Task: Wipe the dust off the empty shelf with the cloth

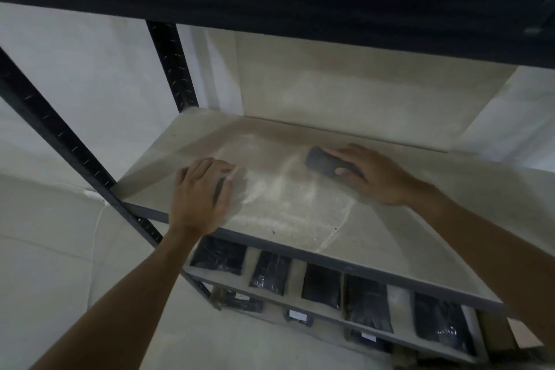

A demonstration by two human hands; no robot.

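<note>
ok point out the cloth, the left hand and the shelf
cloth [322, 163], head view, its bare dark end
left hand [201, 194], head view, back of the hand
shelf [375, 231], head view, dusty bare board

left grip [201, 193] flat, right grip [368, 173] curled, holding

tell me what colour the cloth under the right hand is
Dark grey cloth, seen in the head view.

Matt, dust-streaked board shelf [300, 213]; dark painted metal uprights [171, 66].
</note>
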